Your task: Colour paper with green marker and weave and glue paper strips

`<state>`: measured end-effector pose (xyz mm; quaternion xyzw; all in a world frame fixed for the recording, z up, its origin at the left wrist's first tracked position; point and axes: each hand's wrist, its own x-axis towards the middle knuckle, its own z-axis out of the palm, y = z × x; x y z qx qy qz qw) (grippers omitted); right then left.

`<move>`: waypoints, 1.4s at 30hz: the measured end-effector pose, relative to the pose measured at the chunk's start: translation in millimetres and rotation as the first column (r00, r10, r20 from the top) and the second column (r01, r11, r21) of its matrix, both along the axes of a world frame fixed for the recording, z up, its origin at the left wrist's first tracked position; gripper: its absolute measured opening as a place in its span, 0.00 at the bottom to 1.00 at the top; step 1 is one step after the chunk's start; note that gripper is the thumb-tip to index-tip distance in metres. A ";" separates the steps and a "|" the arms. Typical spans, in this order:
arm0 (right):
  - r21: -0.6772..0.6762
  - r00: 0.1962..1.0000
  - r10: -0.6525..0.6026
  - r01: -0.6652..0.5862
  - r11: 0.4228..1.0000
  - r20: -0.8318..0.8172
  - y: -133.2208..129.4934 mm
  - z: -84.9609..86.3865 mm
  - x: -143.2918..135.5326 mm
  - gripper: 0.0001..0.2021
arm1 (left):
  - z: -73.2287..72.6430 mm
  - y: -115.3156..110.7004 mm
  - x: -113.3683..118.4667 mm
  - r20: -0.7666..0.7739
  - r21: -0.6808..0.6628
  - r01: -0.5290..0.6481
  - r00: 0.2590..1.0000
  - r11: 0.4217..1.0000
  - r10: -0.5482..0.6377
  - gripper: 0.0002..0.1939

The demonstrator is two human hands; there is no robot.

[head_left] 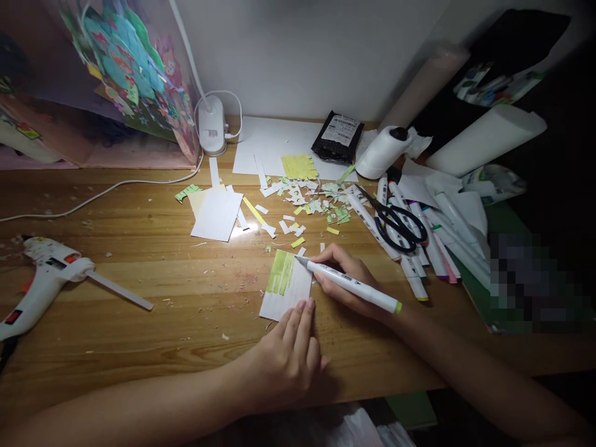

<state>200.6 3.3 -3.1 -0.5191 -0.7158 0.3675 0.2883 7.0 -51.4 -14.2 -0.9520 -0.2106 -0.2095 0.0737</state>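
A white marker (356, 287) with a yellow-green end is pinched in my right hand (345, 273), its tip touching a small white paper card (274, 305). Yellow-green strokes (280, 271) cover the card's upper left part; the rest is white. My left hand (294, 344) lies on the card's lower right edge, fingers stretched out and pressing it to the wooden table (186, 323). Just beyond the card are scattered paper scraps (298, 198) in white, green and yellow.
Black-handled scissors (400, 228) rest on several white markers (412, 279) at the right. A glue gun (44, 279) with a glue stick lies at the left. White paper pieces (218, 214), a black package (338, 138), a white roll (382, 152) and a lamp base (212, 127) stand farther back.
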 end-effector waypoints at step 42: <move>-0.026 0.997 -0.029 0.027 0.999 -0.069 0.1 -1.4 1.4 0.06 | 0.8 0.0 -1.5 -0.024 -0.003 0.006 1.000 1.000 -0.006 0.17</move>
